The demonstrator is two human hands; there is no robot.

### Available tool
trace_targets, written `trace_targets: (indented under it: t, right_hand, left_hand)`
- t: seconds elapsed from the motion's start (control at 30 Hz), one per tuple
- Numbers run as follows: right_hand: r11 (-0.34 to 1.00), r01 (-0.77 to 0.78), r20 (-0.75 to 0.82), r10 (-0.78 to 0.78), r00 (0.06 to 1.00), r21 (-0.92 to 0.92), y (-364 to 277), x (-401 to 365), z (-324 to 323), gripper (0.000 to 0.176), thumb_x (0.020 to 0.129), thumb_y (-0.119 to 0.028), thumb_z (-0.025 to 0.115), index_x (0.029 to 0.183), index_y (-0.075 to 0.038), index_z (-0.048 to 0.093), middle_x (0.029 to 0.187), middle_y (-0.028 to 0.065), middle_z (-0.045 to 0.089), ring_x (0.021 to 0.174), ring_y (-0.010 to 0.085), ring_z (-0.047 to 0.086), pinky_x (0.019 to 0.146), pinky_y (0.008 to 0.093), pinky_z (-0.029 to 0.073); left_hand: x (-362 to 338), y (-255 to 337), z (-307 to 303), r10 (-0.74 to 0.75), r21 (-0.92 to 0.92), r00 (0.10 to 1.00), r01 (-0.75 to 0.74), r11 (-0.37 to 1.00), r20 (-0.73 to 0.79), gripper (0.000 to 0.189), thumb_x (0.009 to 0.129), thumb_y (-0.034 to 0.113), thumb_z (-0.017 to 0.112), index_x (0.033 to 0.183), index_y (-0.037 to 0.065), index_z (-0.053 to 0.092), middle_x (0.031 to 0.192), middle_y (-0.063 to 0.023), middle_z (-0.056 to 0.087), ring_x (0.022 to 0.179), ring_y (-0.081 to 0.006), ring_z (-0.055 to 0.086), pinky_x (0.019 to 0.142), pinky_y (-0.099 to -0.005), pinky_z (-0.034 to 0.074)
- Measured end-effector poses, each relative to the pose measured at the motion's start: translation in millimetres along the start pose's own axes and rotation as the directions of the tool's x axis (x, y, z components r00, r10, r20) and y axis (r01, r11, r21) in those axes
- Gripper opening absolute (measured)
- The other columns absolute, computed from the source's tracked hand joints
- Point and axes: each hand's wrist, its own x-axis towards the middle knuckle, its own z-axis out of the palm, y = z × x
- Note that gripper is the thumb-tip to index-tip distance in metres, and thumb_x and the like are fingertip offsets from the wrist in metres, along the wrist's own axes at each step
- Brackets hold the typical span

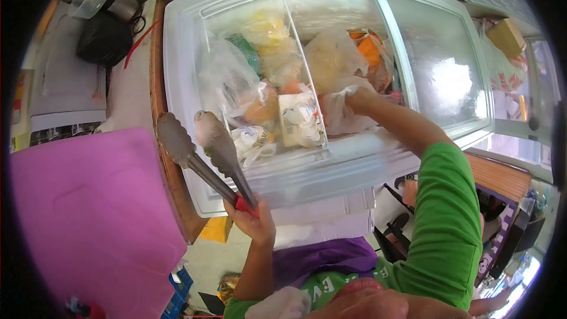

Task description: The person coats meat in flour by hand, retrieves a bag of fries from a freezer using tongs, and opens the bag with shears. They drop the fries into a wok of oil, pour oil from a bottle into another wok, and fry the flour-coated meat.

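Observation:
My left hand point(253, 220) is closed around the red handle of metal tongs point(223, 142). The tongs point up and away, their scalloped tips apart, over the near left edge of a white chest freezer point(183, 82). Inside the freezer's middle section, my right hand point(359, 101) grips a whitish plastic bag point(338, 112); its fingertips are partly hidden by the plastic. Behind that bag lie a cloudy bag point(336, 56) and an orange package point(370, 50). Left of a wire divider point(304, 62) are several frosty bags, a yellow one point(264, 28) among them.
A sliding glass lid point(440, 59) covers the freezer's right part. A pink panel point(94, 218) stands at the left, beside a wooden edge point(158, 94). A black bag-like object point(105, 38) sits at the back left. A cardboard box point(506, 36) is at the right.

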Motion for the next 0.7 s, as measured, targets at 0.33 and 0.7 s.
trace_targets:
  t: [0.33,0.7]
  right_hand:
    - [0.679,-0.304,0.119,0.306,0.945,0.668,36.0,2.9,12.7,0.025,0.074,-0.013,0.059,0.098,-0.011,0.063,0.096,0.0117,0.063,0.088,0.029,0.059,0.075,0.0359,0.047]
    - [0.796,-0.341,-0.075,0.432,0.899,0.5,47.4,29.6,67.4,0.036,0.059,-0.024,0.074,0.092,-0.013,0.067,0.093,0.0102,0.065,0.083,0.0261,0.062,0.073,0.036,0.048]
  left_hand:
    - [1.3,0.1,-0.1,0.013,-0.012,1.0,-0.013,1.0,-0.015,0.063,0.084,0.02,0.058,0.13,-0.007,0.023,0.1,-0.0106,0.047,0.087,-0.0156,0.048,0.083,-0.0293,0.041]
    - [3.1,2.3,3.4,-0.024,-0.049,0.999,0.022,0.999,-0.044,0.061,0.084,0.017,0.056,0.13,-0.006,0.023,0.1,-0.0102,0.047,0.087,-0.0149,0.048,0.083,-0.0289,0.041]
